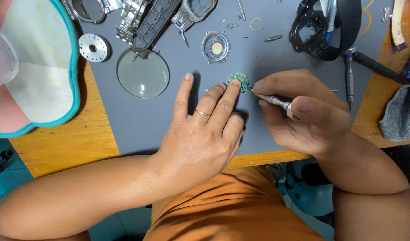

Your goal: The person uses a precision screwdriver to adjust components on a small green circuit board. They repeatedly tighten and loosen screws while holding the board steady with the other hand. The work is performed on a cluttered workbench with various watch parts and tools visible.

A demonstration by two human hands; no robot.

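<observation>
A small round green watch movement (238,80) lies on the grey mat (124,116). My left hand (204,129) rests flat on the mat, a ring on one finger, and a fingertip presses the movement's near edge. My right hand (305,114) grips a thin metal screwdriver (272,100) whose tip touches the movement's right side.
A magnifying lens (143,73), a silver perforated disc (93,47) and a clear round case with a yellow centre (215,47) lie further back. Watch cases and straps (149,15) crowd the far edge. A black head loupe (325,27) sits far right, a teal-rimmed tray (40,67) at left.
</observation>
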